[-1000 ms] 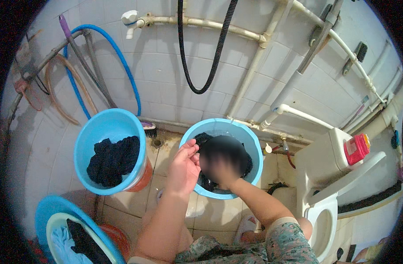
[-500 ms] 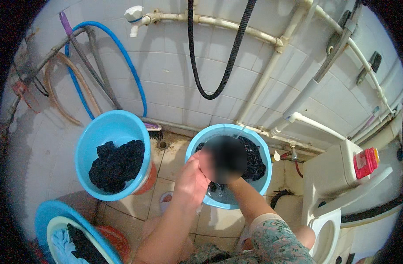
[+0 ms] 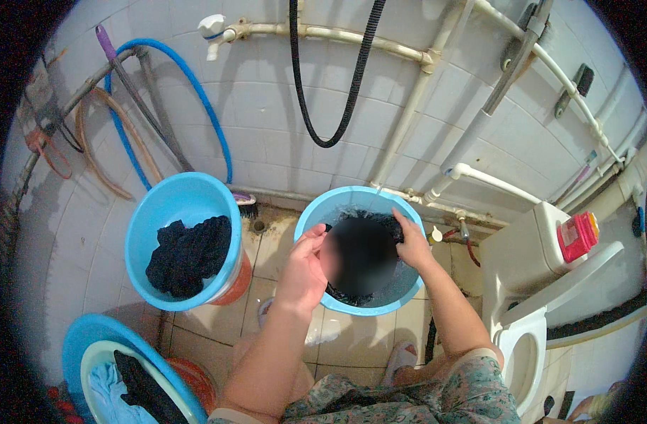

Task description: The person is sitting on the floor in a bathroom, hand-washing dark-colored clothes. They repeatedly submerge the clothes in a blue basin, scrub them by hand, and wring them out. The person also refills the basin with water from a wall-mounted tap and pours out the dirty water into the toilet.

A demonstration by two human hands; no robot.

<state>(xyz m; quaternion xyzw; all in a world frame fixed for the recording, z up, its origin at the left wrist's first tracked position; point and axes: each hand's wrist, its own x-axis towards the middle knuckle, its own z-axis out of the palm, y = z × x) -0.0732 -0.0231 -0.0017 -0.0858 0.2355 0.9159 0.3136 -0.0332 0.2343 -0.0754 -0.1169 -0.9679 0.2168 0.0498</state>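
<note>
Over a light blue basin (image 3: 310,210) in front of me, both hands work at a wet black garment (image 3: 381,220). My left hand (image 3: 303,267), at the basin's left side, is closed with a dark bit of the cloth at its fingertips. At the right, my right hand (image 3: 412,244) grips the garment's edge between thumb and fingers. A blurred patch covers the middle of the cloth and part of the left fingers. Water lies in the basin around the cloth.
Left stands a blue basin (image 3: 141,219) with black clothes (image 3: 189,254), raised on an orange bucket (image 3: 235,283). Nearer are stacked basins (image 3: 76,346) holding light blue and black cloth. A toilet (image 3: 525,283) is at the right; a black hose (image 3: 327,141) hangs ahead. A brush (image 3: 245,201) lies by the wall.
My right hand has come out from behind the blurred patch and moved to the basin's right side, now gripping the garment's edge. My left hand stays at the left side. The view has shifted slightly.
</note>
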